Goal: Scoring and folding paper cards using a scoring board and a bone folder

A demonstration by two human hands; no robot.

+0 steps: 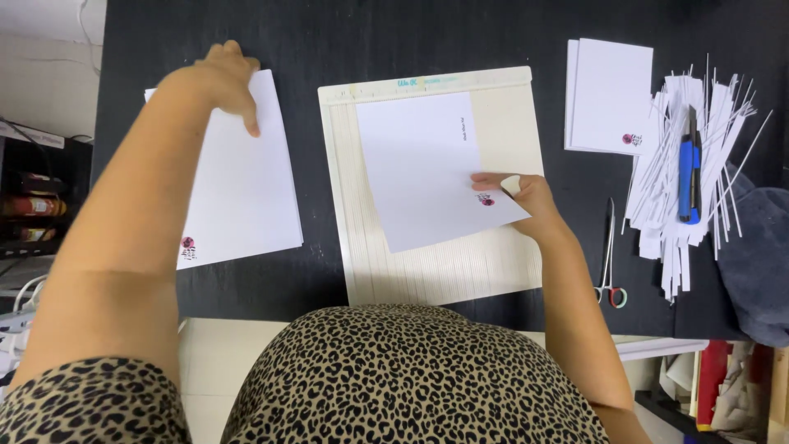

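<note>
We press our right hand (526,197) onto the lower right corner of a white sheet (427,168), fingers pinching that corner beside a small red and black mark; the sheet lies tilted on a cream scoring board (444,267) that sits in the middle of the black tabletop (329,41), its lower edge close to the near edge. Our left hand (223,80) reaches toward the far left corner of the tabletop, fingers curled down and resting on the top edge of a stack of white paper (246,197); we cannot tell whether it grips a sheet or only touches. Toward the far right corner lies a second, smaller stack of white sheets (610,94). Beside it, near the right edge, a heap of thin paper strips (657,214) carries a blue utility knife (689,168). Slim scissor-like forceps (609,255) lie between the board and the strips
</note>
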